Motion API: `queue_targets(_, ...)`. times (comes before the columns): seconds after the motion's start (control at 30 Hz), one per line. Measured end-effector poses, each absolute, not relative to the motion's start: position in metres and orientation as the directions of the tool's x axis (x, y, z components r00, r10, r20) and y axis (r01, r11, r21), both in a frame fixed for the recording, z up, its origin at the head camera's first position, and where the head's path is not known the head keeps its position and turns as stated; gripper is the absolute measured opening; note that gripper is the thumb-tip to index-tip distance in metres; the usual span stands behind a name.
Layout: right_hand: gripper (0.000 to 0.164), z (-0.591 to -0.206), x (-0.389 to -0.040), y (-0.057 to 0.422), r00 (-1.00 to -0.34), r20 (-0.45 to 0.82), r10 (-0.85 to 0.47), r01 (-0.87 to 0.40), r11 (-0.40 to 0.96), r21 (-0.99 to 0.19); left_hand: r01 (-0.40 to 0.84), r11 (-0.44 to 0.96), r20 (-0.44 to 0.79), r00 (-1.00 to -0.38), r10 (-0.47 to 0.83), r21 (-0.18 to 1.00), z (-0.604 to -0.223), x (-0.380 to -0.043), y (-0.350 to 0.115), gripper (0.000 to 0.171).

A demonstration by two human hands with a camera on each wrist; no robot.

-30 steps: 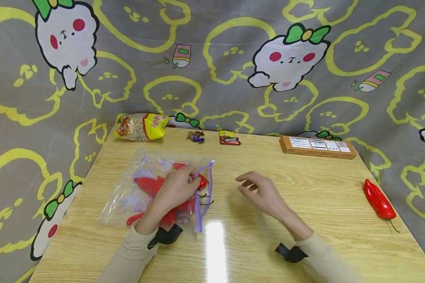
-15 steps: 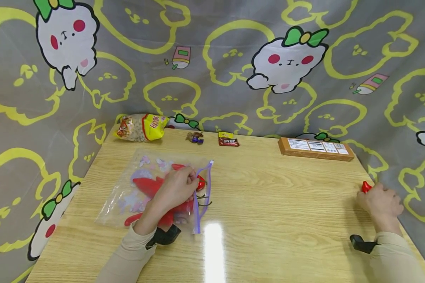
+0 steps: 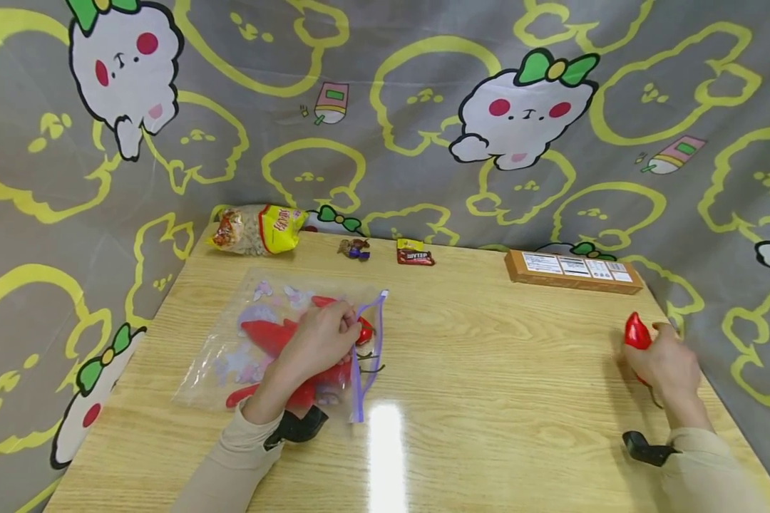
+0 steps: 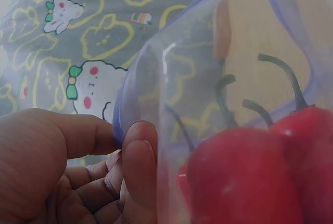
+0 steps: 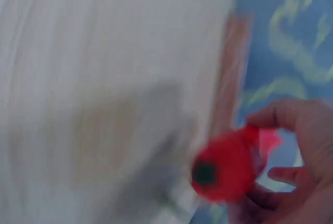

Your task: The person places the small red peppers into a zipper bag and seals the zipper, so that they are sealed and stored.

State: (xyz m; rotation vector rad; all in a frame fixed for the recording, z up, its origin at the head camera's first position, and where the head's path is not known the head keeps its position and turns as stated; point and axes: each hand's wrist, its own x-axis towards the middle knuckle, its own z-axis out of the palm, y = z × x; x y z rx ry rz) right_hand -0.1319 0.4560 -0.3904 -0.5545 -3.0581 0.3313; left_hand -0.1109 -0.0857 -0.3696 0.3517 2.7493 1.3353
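My left hand (image 3: 321, 338) pinches the purple-edged mouth of a clear zip bag (image 3: 227, 349) lying on the left of the table. Several red chili peppers (image 4: 244, 177) are inside, their dark green stems toward the mouth, which stands parted in the left wrist view. Over at the right side, my right hand (image 3: 670, 363) grips another red chili pepper (image 3: 637, 331) by its middle, tip pointing away from me. Its stem end (image 5: 205, 173) faces the camera in the right wrist view, which is blurred. My palm hides part of this pepper.
Along the back of the table stand a yellow-labelled snack bag (image 3: 257, 230), some small wrapped candies (image 3: 355, 248), a red candy bar (image 3: 415, 257) and a long brown box (image 3: 574, 272). A patterned cloth (image 3: 417, 107) hangs behind and at both sides.
My right hand has gone from mid-table to the far right, taken hold of the loose chili pepper and shifted it slightly left. The left hand keeps its place on the bag.
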Motion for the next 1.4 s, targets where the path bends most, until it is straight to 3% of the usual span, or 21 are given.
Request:
queue_targets(0.17,0.084,-0.372,-0.136,0.378,-0.994,0.019,0.110,0.086,0.864,-0.497,0.176,0.616,0.040,-0.973,0.228,0.768,-0.370,-0.110,-0.085,0.010)
queue_targets(0.23,0.077,-0.365,-0.132,0.348,-0.998,0.031,0.048,0.022,0.823,-0.568,0.173,0.622,0.035,-0.973,0.227,0.764,-0.370,-0.111,-0.084,0.010)
queue_targets(0.37,0.048,-0.359,-0.120,0.298,-0.997,0.039,-0.060,-0.070,0.736,-0.674,0.172,0.625,0.031,-0.973,0.229,0.761,-0.369,-0.111,-0.083,0.009)
queue_targets(0.47,0.039,-0.361,-0.115,0.267,-0.983,-0.021,-0.182,-0.089,0.573,-0.815,0.170,0.621,0.030,-0.973,0.230,0.765,-0.368,-0.110,-0.084,0.009)
queue_targets(0.57,0.042,-0.367,-0.112,0.242,-0.948,-0.101,-0.301,-0.015,0.362,-0.932,0.169,0.618,0.029,-0.973,0.231,0.767,-0.368,-0.111,-0.084,0.010)
queue_targets(0.73,0.060,-0.378,-0.110,0.219,-0.893,-0.218,-0.393,0.138,0.222,-0.965,0.177,0.620,0.035,-0.972,0.234,0.765,-0.369,-0.110,-0.084,0.009)
queue_targets(0.9,0.053,-0.377,-0.106,0.201,-0.834,-0.340,-0.435,0.233,0.283,-0.931,0.184,0.622,0.043,-0.971,0.235,0.761,-0.367,-0.110,-0.084,0.009)
queue_targets(1.13,0.048,-0.377,-0.100,0.177,-0.846,-0.287,-0.449,0.020,0.511,-0.859,0.194,0.619,0.052,-0.970,0.239,0.761,-0.366,-0.110,-0.084,0.010)
queue_targets(1.4,0.044,-0.384,-0.101,0.150,-0.853,-0.116,-0.509,-0.142,0.439,-0.887,0.184,0.614,0.048,-0.972,0.231,0.767,-0.367,-0.110,-0.083,0.009)
